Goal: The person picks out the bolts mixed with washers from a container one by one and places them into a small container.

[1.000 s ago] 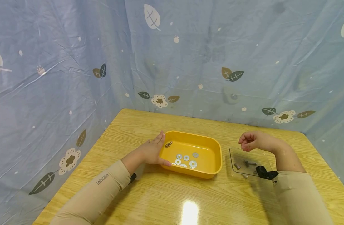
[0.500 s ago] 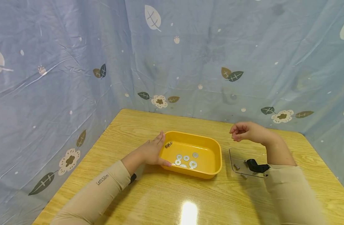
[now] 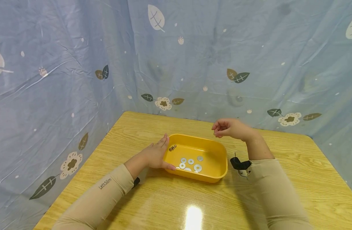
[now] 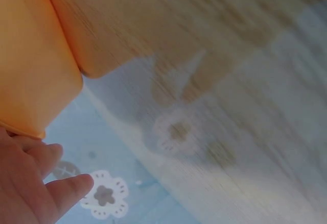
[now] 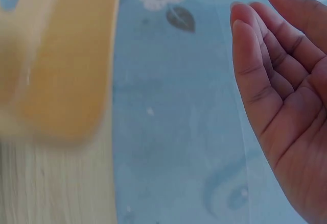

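Note:
In the head view a yellow tray [image 3: 210, 159] stands mid-table. Several flat washers [image 3: 197, 168] lie near its front side, and a few small bolts [image 3: 172, 148] at its left end. My left hand [image 3: 156, 155] rests against that left end, fingers straight and spread, thumb on the near rim. In the left wrist view its fingers [image 4: 69, 192] stretch beside the tray wall. My right hand [image 3: 232, 128] hovers above the tray's back right corner, its fingers loosely bent. The right wrist view shows nothing between those fingers and thumb.
Right of the tray, a clear plate [image 3: 239, 155] is mostly hidden behind the right forearm and the black wrist camera [image 3: 240, 164]. A blue patterned cloth [image 3: 193, 64] hangs behind and left of the wooden table [image 3: 164, 201].
The right hand has moved left and away from above the clear plate to the tray's back right corner. Left hand, tray, washers and bolts in it look unchanged.

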Motion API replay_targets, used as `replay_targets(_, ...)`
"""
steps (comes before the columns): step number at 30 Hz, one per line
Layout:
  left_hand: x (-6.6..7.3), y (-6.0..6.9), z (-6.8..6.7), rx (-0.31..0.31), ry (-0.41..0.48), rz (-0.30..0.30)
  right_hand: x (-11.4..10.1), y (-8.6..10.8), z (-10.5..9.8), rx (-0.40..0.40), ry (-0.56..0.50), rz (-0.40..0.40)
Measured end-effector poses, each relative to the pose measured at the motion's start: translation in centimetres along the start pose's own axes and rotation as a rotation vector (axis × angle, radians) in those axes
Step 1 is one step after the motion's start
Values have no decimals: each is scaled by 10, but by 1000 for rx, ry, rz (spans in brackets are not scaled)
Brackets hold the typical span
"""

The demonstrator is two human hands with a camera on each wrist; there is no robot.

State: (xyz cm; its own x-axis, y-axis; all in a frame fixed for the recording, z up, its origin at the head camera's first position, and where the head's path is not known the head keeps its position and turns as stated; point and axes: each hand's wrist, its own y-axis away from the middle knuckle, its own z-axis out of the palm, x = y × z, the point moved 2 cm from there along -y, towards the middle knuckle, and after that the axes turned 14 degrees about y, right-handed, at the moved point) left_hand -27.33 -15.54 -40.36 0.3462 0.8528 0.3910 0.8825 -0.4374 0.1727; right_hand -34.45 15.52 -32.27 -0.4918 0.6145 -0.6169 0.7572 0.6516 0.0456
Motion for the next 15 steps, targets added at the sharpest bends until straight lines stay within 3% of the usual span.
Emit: replay_targets(15,-1,-3,1,1,-10,-13,-29,-60,47,-92,43,-77)
